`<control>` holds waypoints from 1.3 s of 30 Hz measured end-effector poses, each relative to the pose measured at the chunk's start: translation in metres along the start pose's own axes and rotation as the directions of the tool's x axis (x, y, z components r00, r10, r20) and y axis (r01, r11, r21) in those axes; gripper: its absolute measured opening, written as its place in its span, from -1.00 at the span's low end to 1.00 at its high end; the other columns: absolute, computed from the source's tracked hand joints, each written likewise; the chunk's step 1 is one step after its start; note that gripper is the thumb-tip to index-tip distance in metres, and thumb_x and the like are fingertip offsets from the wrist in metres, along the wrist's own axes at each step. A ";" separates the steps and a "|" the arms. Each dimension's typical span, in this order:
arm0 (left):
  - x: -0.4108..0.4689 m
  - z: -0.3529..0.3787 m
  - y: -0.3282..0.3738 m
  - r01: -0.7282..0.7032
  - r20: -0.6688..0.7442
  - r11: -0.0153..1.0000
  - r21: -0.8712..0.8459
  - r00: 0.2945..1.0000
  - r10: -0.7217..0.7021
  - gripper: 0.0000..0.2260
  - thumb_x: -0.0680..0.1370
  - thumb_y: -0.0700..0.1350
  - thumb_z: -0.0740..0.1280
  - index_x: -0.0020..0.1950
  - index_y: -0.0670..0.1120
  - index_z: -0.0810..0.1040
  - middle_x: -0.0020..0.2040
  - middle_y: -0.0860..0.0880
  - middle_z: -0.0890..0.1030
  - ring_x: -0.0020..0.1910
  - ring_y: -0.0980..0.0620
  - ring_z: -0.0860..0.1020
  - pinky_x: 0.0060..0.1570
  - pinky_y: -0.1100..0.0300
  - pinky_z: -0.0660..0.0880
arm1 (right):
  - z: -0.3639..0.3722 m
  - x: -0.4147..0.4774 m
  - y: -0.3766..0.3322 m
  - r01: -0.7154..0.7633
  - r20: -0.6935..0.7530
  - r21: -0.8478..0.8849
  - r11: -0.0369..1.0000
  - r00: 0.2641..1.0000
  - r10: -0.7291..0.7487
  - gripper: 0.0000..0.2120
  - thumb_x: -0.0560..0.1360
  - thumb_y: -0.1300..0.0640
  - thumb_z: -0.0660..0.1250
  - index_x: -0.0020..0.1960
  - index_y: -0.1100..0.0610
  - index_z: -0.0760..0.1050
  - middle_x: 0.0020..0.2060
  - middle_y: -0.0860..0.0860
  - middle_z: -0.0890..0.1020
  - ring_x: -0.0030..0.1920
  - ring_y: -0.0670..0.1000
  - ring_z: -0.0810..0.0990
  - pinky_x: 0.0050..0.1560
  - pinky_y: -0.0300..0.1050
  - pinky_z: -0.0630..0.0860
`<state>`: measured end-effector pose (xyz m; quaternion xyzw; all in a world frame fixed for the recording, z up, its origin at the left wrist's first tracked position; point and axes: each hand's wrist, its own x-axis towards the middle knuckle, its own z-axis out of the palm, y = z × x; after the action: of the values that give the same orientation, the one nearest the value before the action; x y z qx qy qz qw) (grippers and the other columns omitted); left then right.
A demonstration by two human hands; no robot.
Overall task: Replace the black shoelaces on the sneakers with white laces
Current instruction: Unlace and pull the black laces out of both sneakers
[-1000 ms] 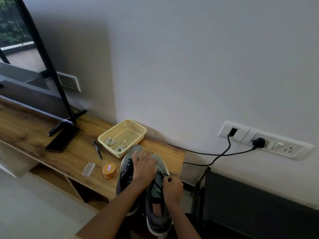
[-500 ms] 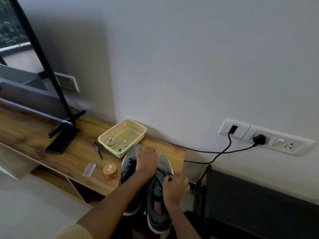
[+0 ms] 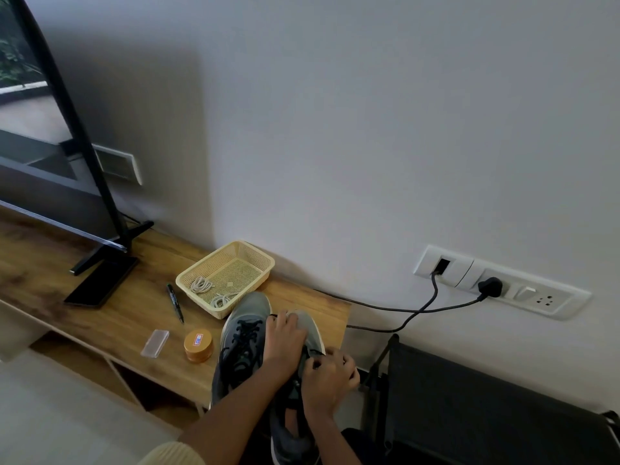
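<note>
Two grey sneakers stand side by side at the near right end of the wooden shelf (image 3: 100,317). The left sneaker (image 3: 243,344) still has its black lace (image 3: 246,330) threaded. My left hand (image 3: 285,337) lies over the toe end of the right sneaker (image 3: 292,434), fingers spread, with a black lace end showing at its fingertips. My right hand (image 3: 330,372) is curled and pinches the black lace of that sneaker near its right eyelets. Two coiled white laces (image 3: 211,292) lie in the yellow basket (image 3: 258,261) behind the shoes.
A black pen (image 3: 175,302), a clear plastic case (image 3: 155,343) and a round orange tin (image 3: 198,345) lie left of the sneakers. A TV stand and phone sit further left. Cables run along the wall from sockets (image 3: 496,286). A black rack (image 3: 486,407) stands at the right.
My left hand slid forward along the right sneaker toward its toe. My right hand shifted to the right while pinching the black lace. The view moved slightly.
</note>
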<state>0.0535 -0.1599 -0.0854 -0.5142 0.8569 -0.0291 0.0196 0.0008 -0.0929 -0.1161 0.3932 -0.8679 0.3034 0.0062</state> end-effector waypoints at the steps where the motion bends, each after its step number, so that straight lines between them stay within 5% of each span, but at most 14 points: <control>1: 0.002 0.001 0.001 -0.001 0.001 1.000 0.023 1.000 0.001 -0.78 0.62 -0.12 0.14 0.20 -0.02 0.49 0.33 -0.09 0.34 0.33 -0.13 0.24 0.26 -0.01 0.20 | 0.001 0.000 0.000 0.001 -0.015 -0.004 1.000 1.000 -0.001 -0.79 0.04 0.29 0.60 -0.41 0.15 0.60 -0.25 0.02 0.65 -0.13 0.17 0.59 -0.01 0.21 0.45; 9: 0.006 -0.007 -0.031 0.172 -0.029 0.984 -0.037 0.984 -0.174 -0.77 0.58 -0.04 0.20 0.22 0.00 0.50 0.33 0.01 0.39 0.36 -0.04 0.29 0.37 -0.08 0.09 | 0.006 0.000 0.002 0.003 -0.088 -0.016 1.000 0.996 -0.005 -0.86 0.12 0.28 0.54 -0.38 0.16 0.60 -0.22 0.04 0.63 -0.10 0.17 0.56 0.11 0.30 0.38; 18: -0.008 -0.016 -0.086 0.479 -0.081 0.842 -0.247 0.856 -0.511 -0.79 0.59 -0.06 0.17 0.20 0.00 0.45 0.23 0.04 0.46 0.30 -0.04 0.31 0.28 0.00 0.21 | 0.011 -0.002 0.002 -0.017 -0.070 0.007 1.000 0.997 0.017 -0.86 0.14 0.28 0.54 -0.36 0.18 0.61 -0.21 0.06 0.64 -0.05 0.19 0.57 0.12 0.30 0.38; 21: -0.012 -0.018 -0.056 0.298 -0.109 0.905 -0.304 0.933 -0.343 -0.73 0.55 -0.07 0.22 0.25 0.07 0.43 0.32 0.05 0.40 0.35 -0.02 0.28 0.32 -0.03 0.20 | 0.014 -0.002 0.003 0.006 -0.087 0.016 1.000 0.996 -0.004 -0.84 0.12 0.28 0.55 -0.36 0.16 0.61 -0.14 0.04 0.65 -0.02 0.18 0.57 0.14 0.26 0.35; 25: -0.012 -0.013 -0.011 0.053 -0.006 0.969 -0.240 0.998 -0.056 -0.80 0.57 -0.05 0.23 0.17 0.07 0.51 0.47 0.02 0.19 0.51 -0.08 -0.02 0.42 -0.14 -0.15 | 0.017 -0.003 0.004 0.032 -0.099 0.013 0.999 0.995 -0.031 -0.81 0.12 0.27 0.57 -0.32 0.14 0.62 -0.12 0.00 0.64 0.00 0.14 0.55 0.15 0.17 0.24; 33: 0.001 -0.003 -0.002 0.095 0.106 0.995 -0.012 0.990 -0.094 -0.74 0.62 -0.06 0.15 0.27 -0.03 0.49 0.45 -0.03 0.24 0.49 -0.11 0.04 0.42 -0.14 -0.10 | 0.015 -0.003 0.006 0.010 -0.136 0.009 1.000 0.991 -0.009 -0.84 0.14 0.29 0.54 -0.34 0.15 0.60 -0.17 0.02 0.64 -0.04 0.15 0.54 0.11 0.25 0.33; 39: -0.007 -0.011 -0.026 0.156 0.047 0.988 -0.002 0.987 -0.156 -0.68 0.64 -0.05 0.09 0.36 -0.10 0.32 0.37 -0.08 0.31 0.37 -0.10 0.23 0.31 -0.02 0.13 | 0.014 -0.004 0.005 -0.046 -0.124 -0.023 0.999 0.991 0.043 -0.90 0.18 0.27 0.52 -0.36 0.19 0.60 -0.19 0.06 0.63 -0.07 0.17 0.54 0.14 0.27 0.32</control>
<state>0.0793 -0.1656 -0.0724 -0.5805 0.8133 -0.0163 0.0360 0.0030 -0.0953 -0.1314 0.3541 -0.8783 0.3161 0.0584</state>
